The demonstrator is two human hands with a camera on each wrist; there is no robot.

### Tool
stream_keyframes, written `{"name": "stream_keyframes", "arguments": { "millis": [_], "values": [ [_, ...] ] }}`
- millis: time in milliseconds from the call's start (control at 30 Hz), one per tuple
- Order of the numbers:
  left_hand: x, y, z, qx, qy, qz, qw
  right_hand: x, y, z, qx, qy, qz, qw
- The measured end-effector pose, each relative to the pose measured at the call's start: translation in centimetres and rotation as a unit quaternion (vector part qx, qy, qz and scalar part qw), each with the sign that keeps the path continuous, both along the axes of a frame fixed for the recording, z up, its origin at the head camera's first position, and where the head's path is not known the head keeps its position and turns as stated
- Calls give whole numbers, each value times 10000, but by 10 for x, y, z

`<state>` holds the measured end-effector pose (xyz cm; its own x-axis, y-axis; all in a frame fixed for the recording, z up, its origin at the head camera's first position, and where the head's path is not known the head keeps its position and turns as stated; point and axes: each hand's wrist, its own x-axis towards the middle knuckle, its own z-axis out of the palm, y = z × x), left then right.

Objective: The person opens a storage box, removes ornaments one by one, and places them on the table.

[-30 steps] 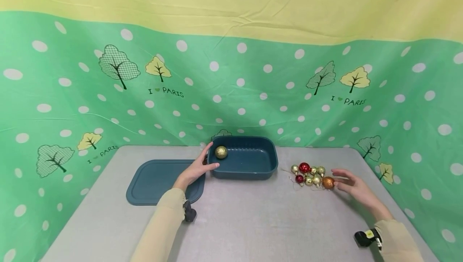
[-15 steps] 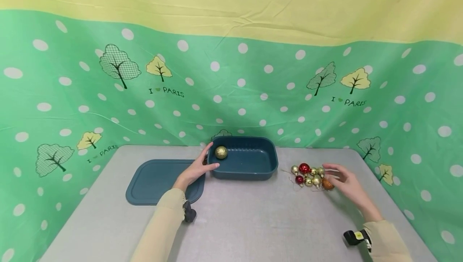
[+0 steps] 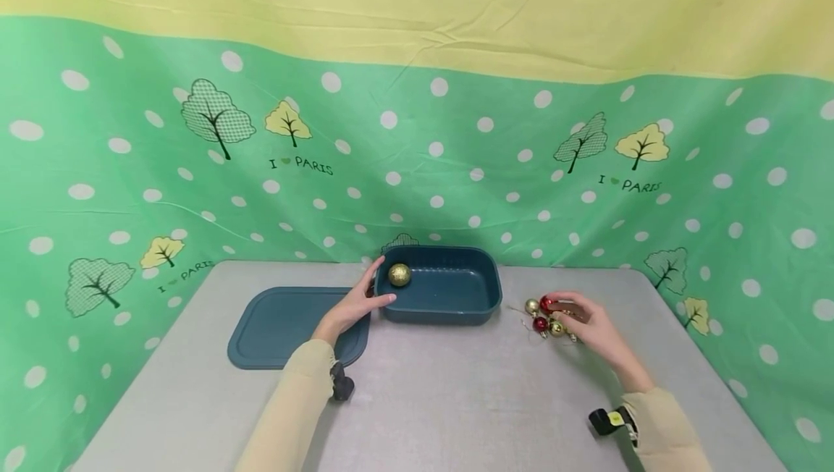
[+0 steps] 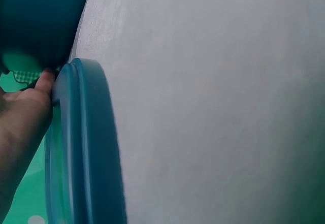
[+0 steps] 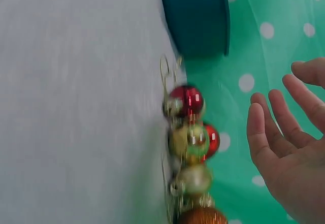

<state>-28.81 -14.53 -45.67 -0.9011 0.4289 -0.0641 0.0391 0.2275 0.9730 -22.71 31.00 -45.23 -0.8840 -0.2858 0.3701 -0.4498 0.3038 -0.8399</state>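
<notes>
In the head view, my left hand (image 3: 352, 307) touches the left end of a dark blue rectangular box (image 3: 443, 318), its thumb along the front corner and its fingers stretched along the side. One glittery gold bauble (image 3: 399, 275) lies inside the box at the left. My right hand (image 3: 596, 331) hovers over a cluster of small Christmas baubles, covering part of it. A shiny red bauble (image 3: 545, 304), a dark red bauble (image 3: 540, 324) and gold baubles (image 3: 557, 329) show beside its fingers. The right wrist view shows that hand with fingers spread, apart from the orange bauble (image 5: 203, 217).
A flat blue lid (image 3: 274, 331) lies left of the box, partly under my left forearm. Everything stands on a grey table (image 3: 456, 399). A green and yellow printed cloth (image 3: 436, 168) hangs behind and at both sides.
My right hand has moved left from beside the orange bauble to above the cluster, now hiding the orange one in the head view. The left hand and box stay put.
</notes>
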Motion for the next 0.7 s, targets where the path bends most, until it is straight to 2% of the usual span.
{"name": "stream_keyframes", "arguments": {
  "millis": [133, 367, 700],
  "values": [
    [-1, 0, -1, -22, -22, 28, 10000, -2, -17, 2, -205, -84, 287, 9993],
    [-18, 0, -32, 122, -10, 176, 9998, -6, -39, 1, -266, -145, 569, 9979],
    [-16, -1, -34, 141, 121, 359, 9992, -16, -71, 2, -241, 85, 697, 9972]
  ]
}}
